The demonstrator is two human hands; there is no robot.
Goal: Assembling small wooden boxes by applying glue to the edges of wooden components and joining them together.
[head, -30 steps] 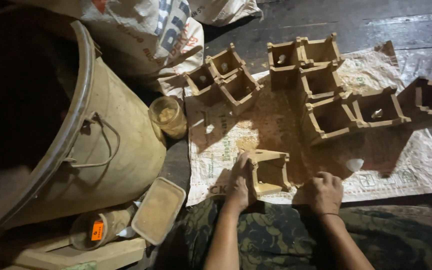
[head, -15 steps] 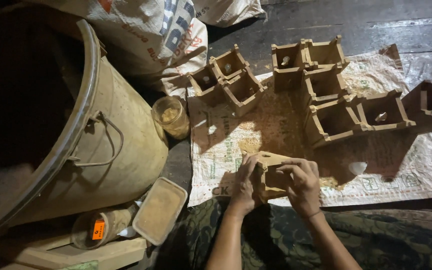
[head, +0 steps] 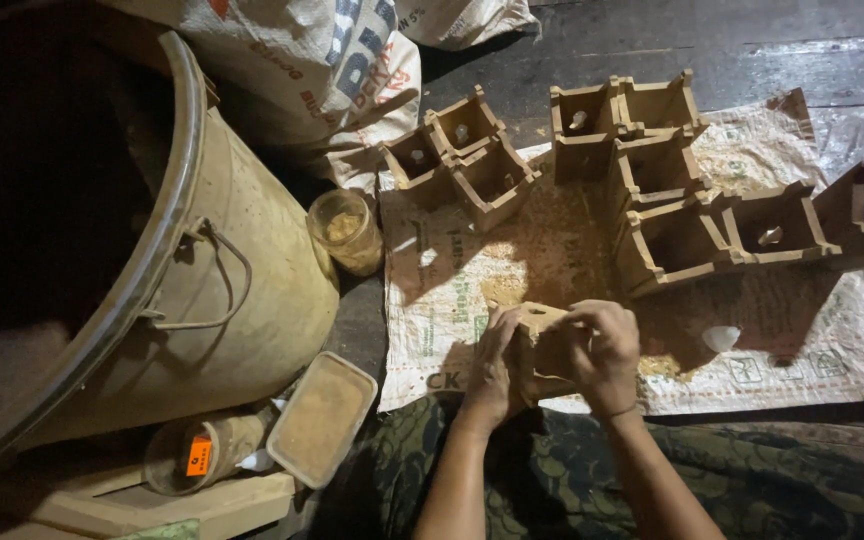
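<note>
Far left: a big tan metal drum (head: 202, 290) with a wire handle stands beside us, its inside dark.
Below the drum: a rectangular tray of sawdust (head: 322, 418) lies next to a small tin with an orange label (head: 197, 455), both on wood offcuts.
By the drum's right side: a clear jar (head: 348, 232) of pale grains stands at the edge of the sack mat (head: 802, 350).
Behind the jar: printed sacks (head: 322, 70) are heaped against the drum.
Our left hand (head: 492, 365): fingers curled, pressed against the left face of the small wooden box (head: 542, 345).
Wooden box: held just above the mat's near edge, in front of our lap, top hole facing up.
Our right hand (head: 607, 355): fingers wrapped over the box's right top corner, gripping it.
Doing it well: we judge that even pressure from both sides, with the box kept level, will stop it from twisting.
Upper middle to right: open wooden boxes (head: 672, 235) stand in clusters on the mat, some touching.
Right of our hands: a small white scrap (head: 720, 338) lies on the mat.
Surface: a printed woven sack dusted with sawdust, spread over a dark plank floor (head: 752, 40).
Room: dim, lit from above, and crowded.
</note>
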